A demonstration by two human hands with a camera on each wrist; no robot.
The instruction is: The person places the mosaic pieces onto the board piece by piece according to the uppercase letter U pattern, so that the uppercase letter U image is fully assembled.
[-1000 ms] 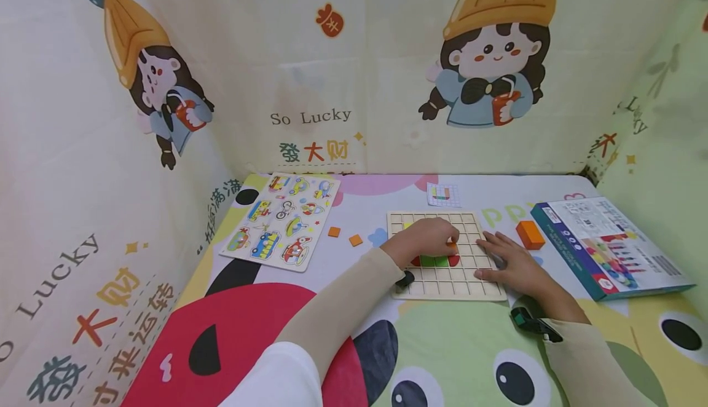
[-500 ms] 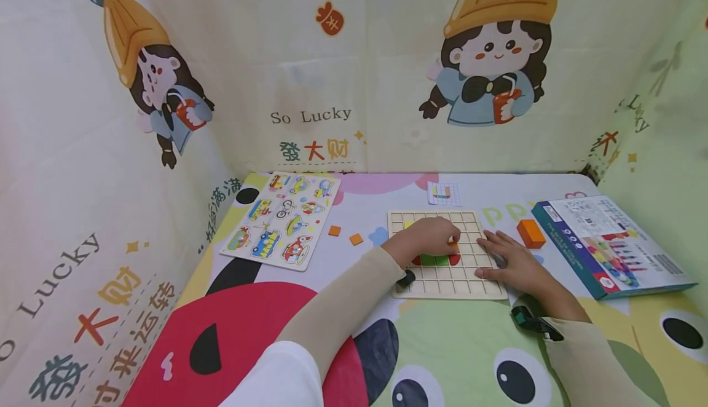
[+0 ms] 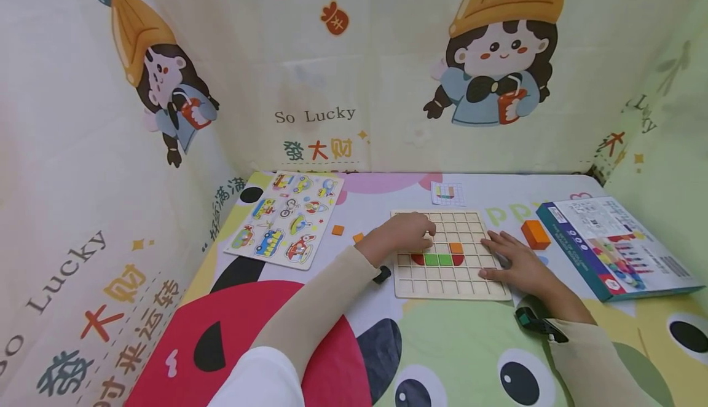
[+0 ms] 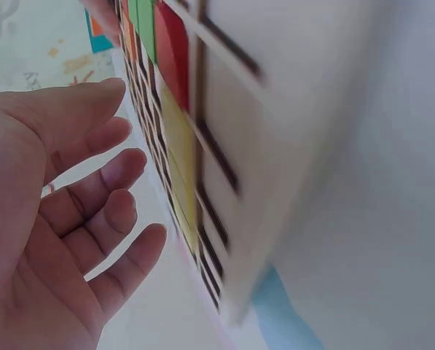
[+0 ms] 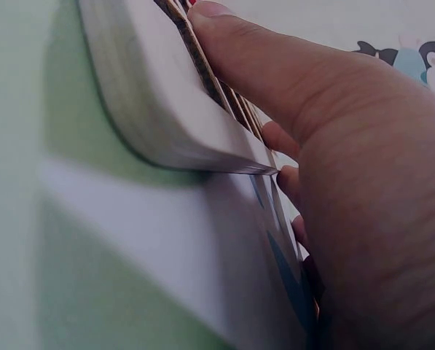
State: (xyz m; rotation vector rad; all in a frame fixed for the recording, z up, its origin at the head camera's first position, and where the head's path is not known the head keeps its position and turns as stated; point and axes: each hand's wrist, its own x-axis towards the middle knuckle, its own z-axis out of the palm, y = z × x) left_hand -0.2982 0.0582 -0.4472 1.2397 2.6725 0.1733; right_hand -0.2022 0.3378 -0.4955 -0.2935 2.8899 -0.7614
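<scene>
A wooden grid board [image 3: 450, 288] lies on the table, with two green squares [image 3: 437, 260] between a red rounded piece [image 3: 458, 260] on the right and another on the left. One orange square [image 3: 456, 248] sits above the right red piece. Yellow pieces [image 4: 177, 149] show on the board in the left wrist view; in the head view my left hand covers them. That left hand [image 3: 404, 233] hovers over the board's left side, fingers loosely bent and holding nothing. My right hand [image 3: 520, 265] rests on the board's right edge, thumb on the grid and fingers spread.
Loose orange squares [image 3: 337, 230] lie left of the board. An orange block [image 3: 535, 235] stands right of it, beside a flat box [image 3: 619, 247]. Behind the board lies a small pattern card [image 3: 447, 193]. A vehicle picture board [image 3: 284, 219] is at the far left.
My left hand has let go of the orange square, which stays on the board, and has moved left. My right hand keeps its place on the board's edge.
</scene>
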